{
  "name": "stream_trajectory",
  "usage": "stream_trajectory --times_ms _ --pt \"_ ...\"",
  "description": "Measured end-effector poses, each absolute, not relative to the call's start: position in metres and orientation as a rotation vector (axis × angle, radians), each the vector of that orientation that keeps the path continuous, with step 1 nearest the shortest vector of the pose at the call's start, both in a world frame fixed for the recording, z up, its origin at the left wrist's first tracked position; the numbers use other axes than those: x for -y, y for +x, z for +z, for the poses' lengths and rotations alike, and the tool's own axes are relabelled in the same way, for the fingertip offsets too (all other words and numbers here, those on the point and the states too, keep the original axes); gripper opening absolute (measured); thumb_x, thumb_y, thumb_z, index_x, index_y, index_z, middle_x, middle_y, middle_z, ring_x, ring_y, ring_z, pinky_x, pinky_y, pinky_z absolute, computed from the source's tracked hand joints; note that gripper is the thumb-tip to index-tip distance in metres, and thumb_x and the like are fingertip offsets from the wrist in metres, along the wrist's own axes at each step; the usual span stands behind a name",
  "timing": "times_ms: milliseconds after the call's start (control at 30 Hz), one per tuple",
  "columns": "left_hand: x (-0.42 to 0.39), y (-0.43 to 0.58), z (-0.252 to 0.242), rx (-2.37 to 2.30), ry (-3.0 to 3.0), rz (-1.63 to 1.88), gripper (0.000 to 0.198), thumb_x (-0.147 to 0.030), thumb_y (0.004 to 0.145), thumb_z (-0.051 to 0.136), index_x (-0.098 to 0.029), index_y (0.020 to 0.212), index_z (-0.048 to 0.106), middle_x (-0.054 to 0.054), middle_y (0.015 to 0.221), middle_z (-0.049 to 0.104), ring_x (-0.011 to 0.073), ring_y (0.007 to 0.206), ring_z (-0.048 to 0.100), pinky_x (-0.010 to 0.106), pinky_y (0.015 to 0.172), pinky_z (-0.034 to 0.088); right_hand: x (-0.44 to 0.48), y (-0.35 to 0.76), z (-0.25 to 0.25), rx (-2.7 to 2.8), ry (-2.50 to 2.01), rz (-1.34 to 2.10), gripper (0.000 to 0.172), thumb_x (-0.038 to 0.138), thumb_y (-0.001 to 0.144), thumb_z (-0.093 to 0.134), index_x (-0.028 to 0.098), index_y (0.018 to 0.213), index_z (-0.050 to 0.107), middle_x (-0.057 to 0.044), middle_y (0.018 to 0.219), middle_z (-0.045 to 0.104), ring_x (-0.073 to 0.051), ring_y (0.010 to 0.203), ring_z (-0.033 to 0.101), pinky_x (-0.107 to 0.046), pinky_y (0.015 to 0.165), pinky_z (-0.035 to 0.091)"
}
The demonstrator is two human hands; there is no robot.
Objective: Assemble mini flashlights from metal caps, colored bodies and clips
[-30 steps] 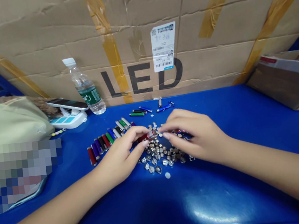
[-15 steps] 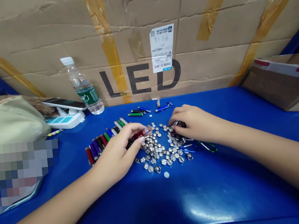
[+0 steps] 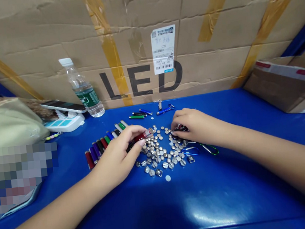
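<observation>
My left hand (image 3: 123,151) is closed around a small red metal tube (image 3: 143,135), like a mini flashlight body, its end pointing right over a pile of silver button cells (image 3: 156,152). At the pile's right side, my right hand (image 3: 189,123) has its fingers curled down over dark, shiny pieces; whether it grips one is hidden. A blue carabiner (image 3: 191,150) and a green carabiner (image 3: 210,149) lie just below that hand. Slotted silver caps (image 3: 152,173) are scattered along the pile's near edge. Left of my left hand, coloured tubes (image 3: 99,147) lie in a slanting row.
Behind the pile are a few loose tubes (image 3: 136,117) and a blue one with a clip (image 3: 165,110). A water bottle (image 3: 87,95), power strip (image 3: 65,123) and pale bag (image 3: 10,121) stand left. A large carton (image 3: 204,62) backs the blue table (image 3: 161,210); a smaller box (image 3: 282,87) sits right.
The whole view has shifted slightly, so things appear a little further left. Both hands keep nearly the same places, and the red tube stays in my left hand.
</observation>
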State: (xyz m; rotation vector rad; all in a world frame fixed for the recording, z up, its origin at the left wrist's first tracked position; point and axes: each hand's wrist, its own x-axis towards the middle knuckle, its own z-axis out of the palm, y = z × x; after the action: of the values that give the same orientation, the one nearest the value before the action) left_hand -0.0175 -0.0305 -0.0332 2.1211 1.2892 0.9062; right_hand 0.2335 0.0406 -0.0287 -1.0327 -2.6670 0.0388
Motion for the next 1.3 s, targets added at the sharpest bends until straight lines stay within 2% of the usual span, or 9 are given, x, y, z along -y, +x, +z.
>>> stream_trajectory --times_ms 133,233,367,500,800,1000,1100,1200,1300 --pt "0.031 -0.016 -0.030 -1.340 2.216 0.844 0.026 -0.034 0.093 0.045 -0.024 0.116 0.050 0.005 0.115 0.063 0.0206 0.107 0.060 0.037 0.092 0.049 -0.032 0.229 -0.020 2.496 -1.062 0.285 0.011 0.025 0.080 0.060 0.018 0.084 0.067 -0.005 0.087 0.068 -0.018 0.082 0.061 -0.034 0.075 0.049" --pt "0.032 -0.014 -0.025 -1.379 2.317 0.729 0.025 -0.033 0.093 0.044 -0.024 0.114 0.053 0.004 0.112 0.064 0.0201 0.104 0.061 0.035 0.090 0.050 -0.024 0.224 -0.018 2.264 -1.120 0.767 0.014 0.029 0.079 0.061 0.018 0.086 0.065 -0.004 0.082 0.070 -0.015 0.070 0.064 -0.028 0.061 0.052" --pt "0.033 -0.012 -0.023 -1.347 2.407 0.628 0.029 -0.034 0.093 0.042 -0.025 0.117 0.055 0.003 0.114 0.065 0.0211 0.104 0.061 0.034 0.089 0.049 -0.014 0.216 -0.023 2.000 -1.067 1.337 0.020 0.032 0.079 0.062 0.016 0.091 0.061 -0.003 0.070 0.069 -0.010 0.050 0.059 -0.022 0.043 0.047" --pt "0.033 -0.012 -0.024 -1.311 2.451 0.608 0.031 -0.034 0.093 0.041 -0.025 0.119 0.056 0.003 0.115 0.065 0.0217 0.104 0.061 0.033 0.089 0.050 -0.008 0.210 -0.024 1.909 -1.029 1.485 0.023 0.032 0.076 0.066 0.015 0.091 0.061 0.001 0.061 0.065 -0.006 0.040 0.051 -0.019 0.038 0.042" --pt "0.033 -0.012 -0.024 -1.291 2.452 0.661 0.032 -0.034 0.093 0.043 -0.026 0.120 0.058 0.002 0.115 0.066 0.0208 0.105 0.062 0.033 0.091 0.049 -0.006 0.206 -0.025 1.850 -0.993 1.437 0.029 0.037 0.072 0.072 0.015 0.084 0.056 0.002 0.058 0.062 -0.010 0.047 0.059 -0.023 0.045 0.049" --pt "0.032 -0.015 -0.027 -1.158 2.538 0.631 0.033 -0.032 0.093 0.042 -0.025 0.120 0.061 0.005 0.112 0.068 0.0205 0.102 0.063 0.035 0.090 0.049 -0.001 0.212 -0.017 2.371 -0.886 0.700 0.021 0.023 0.075 0.068 0.020 0.082 0.049 0.003 0.067 0.063 -0.010 0.058 0.060 -0.021 0.052 0.043" --pt "0.033 -0.014 -0.027 -1.089 2.547 0.654 0.031 -0.030 0.093 0.044 -0.026 0.117 0.063 0.004 0.111 0.069 0.0202 0.102 0.063 0.034 0.090 0.049 0.003 0.213 -0.013 2.564 -0.832 0.387 0.016 0.020 0.078 0.065 0.021 0.079 0.048 0.003 0.067 0.061 -0.010 0.056 0.057 -0.021 0.049 0.035" --pt "0.034 -0.012 -0.025 -1.077 2.484 0.654 0.030 -0.030 0.092 0.045 -0.026 0.114 0.065 0.003 0.107 0.070 0.0191 0.098 0.065 0.031 0.088 0.050 0.006 0.213 -0.011 2.665 -0.781 0.224 0.014 0.020 0.080 0.061 0.021 0.076 0.048 0.004 0.064 0.058 -0.011 0.054 0.054 -0.022 0.047 0.031" --pt "0.034 -0.010 -0.025 -1.059 2.427 0.614 0.030 -0.031 0.093 0.044 -0.026 0.113 0.065 0.002 0.105 0.071 0.0180 0.094 0.066 0.029 0.084 0.051 0.007 0.213 -0.009 2.696 -0.734 0.270 0.015 0.019 0.080 0.060 0.021 0.074 0.047 0.004 0.062 0.057 -0.011 0.053 0.054 -0.021 0.047 0.032"
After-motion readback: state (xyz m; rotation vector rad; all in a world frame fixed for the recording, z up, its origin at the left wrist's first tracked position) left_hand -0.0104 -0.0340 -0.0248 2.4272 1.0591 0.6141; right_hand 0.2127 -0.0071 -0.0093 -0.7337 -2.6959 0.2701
